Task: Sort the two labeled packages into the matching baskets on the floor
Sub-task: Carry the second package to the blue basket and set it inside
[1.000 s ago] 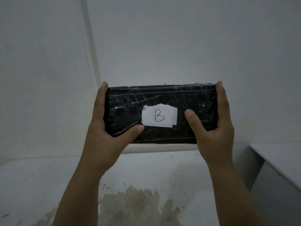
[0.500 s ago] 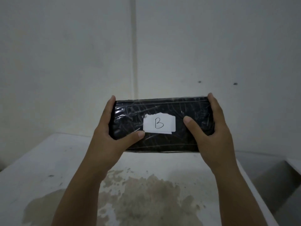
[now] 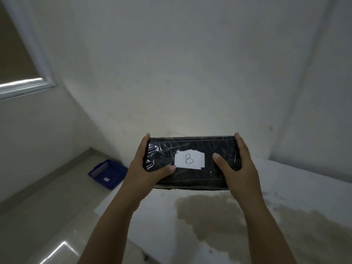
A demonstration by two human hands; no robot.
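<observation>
A black plastic-wrapped package [image 3: 192, 147] with a white paper label reading "B" [image 3: 189, 160] is held up in front of me, above a white table. My left hand [image 3: 146, 168] grips its left end with the thumb across the front. Its right end sits in my right hand [image 3: 238, 164], thumb beside the label. A blue basket [image 3: 107, 174] with a small white tag stands on the floor to the left, by the wall. What the tag says is too small to read.
The white table [image 3: 285, 216] below the package has a large brownish stain [image 3: 219, 212]. Its left edge runs diagonally past my left forearm. Glossy floor [image 3: 38, 216] lies to the left, with a window frame [image 3: 28, 86] high on the left wall.
My view has swung to the left: the table has shifted right and the blue basket, floor and window have come into sight. Both hands keep the same hold on the package.
</observation>
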